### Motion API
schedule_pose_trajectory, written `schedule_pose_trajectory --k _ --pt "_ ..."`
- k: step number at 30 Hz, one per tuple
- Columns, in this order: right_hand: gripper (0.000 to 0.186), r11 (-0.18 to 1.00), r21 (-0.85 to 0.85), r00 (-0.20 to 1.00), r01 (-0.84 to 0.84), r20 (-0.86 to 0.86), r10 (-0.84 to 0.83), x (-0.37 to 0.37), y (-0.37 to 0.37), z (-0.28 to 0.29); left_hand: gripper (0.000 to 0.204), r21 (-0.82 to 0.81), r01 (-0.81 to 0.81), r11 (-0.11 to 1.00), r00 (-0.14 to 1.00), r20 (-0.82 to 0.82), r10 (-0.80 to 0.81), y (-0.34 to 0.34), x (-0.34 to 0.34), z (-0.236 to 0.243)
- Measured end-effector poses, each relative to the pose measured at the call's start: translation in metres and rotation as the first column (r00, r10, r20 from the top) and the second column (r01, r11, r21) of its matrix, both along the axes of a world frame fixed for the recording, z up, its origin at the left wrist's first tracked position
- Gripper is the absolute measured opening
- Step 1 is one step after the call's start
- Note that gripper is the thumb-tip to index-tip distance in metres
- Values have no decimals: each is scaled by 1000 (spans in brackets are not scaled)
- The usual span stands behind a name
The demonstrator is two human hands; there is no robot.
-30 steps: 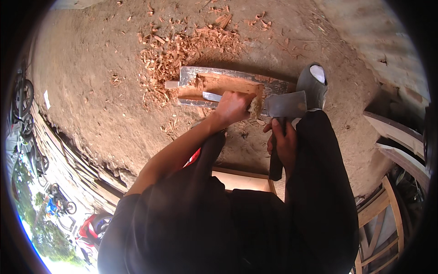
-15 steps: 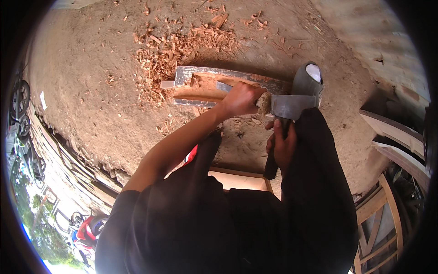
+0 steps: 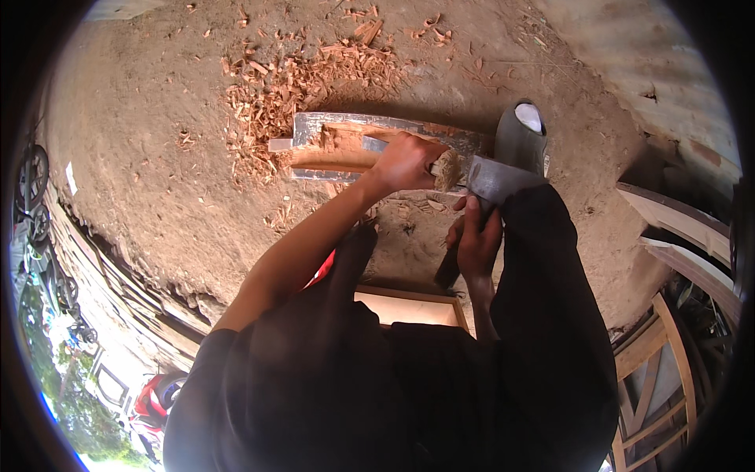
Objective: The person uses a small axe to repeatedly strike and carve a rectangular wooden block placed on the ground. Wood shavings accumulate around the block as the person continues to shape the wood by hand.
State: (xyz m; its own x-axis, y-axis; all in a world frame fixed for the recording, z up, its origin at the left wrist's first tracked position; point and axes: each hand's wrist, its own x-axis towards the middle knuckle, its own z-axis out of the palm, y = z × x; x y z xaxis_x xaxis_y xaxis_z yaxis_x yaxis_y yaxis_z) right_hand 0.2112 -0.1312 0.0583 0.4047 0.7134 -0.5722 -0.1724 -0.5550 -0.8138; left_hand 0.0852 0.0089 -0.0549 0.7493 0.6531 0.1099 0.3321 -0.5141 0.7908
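Note:
My left hand (image 3: 406, 161) is closed round a chisel with a frayed handle end (image 3: 447, 169); its grey blade (image 3: 373, 143) rests over the hollowed recess of a weathered grey timber piece (image 3: 326, 119), lying on the dirt floor with pale orange wood inside. My right hand (image 3: 474, 240) grips the dark handle of an axe-like tool, whose broad metal head (image 3: 497, 177) is tilted just right of the chisel's end; whether they touch I cannot tell. My right foot in a grey shoe (image 3: 525, 134) is beside the timber's right end.
Wood shavings (image 3: 291, 79) are scattered beyond the timber. Curved boards (image 3: 672, 212) and a wooden frame (image 3: 653, 354) lean at the right near a weathered wall (image 3: 645, 63). A shallow wooden box (image 3: 405, 307) lies under me. Motorcycles (image 3: 35, 177) stand at the far left.
The metal head has shifted right and tilted, and its handle's lower end has swung left. My left hand has moved slightly up, with the chisel still in it. The whole view has shifted slightly.

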Motion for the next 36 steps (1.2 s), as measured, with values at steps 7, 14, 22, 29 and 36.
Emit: schedule_pose_trajectory --k 7,14,22,29,36 --pt "24 1000 -4 1000 -14 26 14 8 4 9 28 36 -8 999 1000 -1 8 -2 2 -6" --pt "23 988 -69 989 -135 -74 130 6 7 16 29 121 -107 987 989 112 94 3 -10 -13" --pt "23 995 13 992 -101 -73 102 1 5 36 46 32 -73 997 992 102 69 3 -10 -3" --pt "25 993 25 989 -117 -87 119 0 10 44 46 -43 -88 995 983 158 94 8 2 -3" --pt "24 973 -115 980 -201 -10 201 9 17 28 38 -73 -8 997 999 47 12 6 5 -3"
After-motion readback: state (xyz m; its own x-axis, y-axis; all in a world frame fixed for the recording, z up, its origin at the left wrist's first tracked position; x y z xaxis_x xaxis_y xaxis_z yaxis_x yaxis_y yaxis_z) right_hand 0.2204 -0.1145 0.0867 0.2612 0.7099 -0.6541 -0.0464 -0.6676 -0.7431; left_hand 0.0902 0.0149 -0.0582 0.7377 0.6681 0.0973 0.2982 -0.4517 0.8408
